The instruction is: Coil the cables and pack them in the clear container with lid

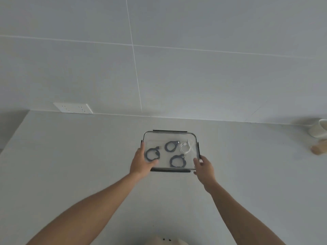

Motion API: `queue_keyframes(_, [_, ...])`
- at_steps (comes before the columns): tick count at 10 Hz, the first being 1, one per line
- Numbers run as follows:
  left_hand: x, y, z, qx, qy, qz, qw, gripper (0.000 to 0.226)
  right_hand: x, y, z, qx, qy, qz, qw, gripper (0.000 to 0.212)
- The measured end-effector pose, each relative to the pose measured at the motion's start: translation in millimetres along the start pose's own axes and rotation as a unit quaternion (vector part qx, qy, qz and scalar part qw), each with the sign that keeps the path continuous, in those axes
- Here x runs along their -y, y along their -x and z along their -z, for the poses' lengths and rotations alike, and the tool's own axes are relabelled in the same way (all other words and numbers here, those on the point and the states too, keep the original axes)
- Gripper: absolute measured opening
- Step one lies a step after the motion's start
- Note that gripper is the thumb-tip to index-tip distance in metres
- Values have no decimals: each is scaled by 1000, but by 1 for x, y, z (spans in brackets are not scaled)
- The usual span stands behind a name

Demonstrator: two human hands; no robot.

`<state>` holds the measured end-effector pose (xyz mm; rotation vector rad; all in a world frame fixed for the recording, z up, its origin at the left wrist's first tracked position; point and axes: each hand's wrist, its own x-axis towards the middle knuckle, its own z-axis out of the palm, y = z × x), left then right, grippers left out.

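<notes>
A clear rectangular container (155, 137) with a clear lid and black clips on its edges sits on the pale counter. Through the lid I see three dark coiled cables, one at the left (152, 154), one at the top middle (170, 146), one at the bottom (177, 161), plus a white coiled cable (185, 148) at the right. My left hand (141, 162) grips the container's near left corner, fingers over the lid. My right hand (203, 167) grips the near right corner by the side clip.
A white double wall socket (73, 108) is set low on the tiled wall at the back left. At the far right stand a white cup-like object (318, 129) and a tan object (317, 149). The counter's left edge runs diagonally at the left.
</notes>
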<state>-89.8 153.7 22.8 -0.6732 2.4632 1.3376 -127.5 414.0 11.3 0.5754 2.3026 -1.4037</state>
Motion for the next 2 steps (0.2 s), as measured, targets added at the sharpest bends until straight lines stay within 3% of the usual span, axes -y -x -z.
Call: queue_keyframes(2, [-19,-31,9,39,-143,25,989,104,46,-24,8,8,168,16,986,29])
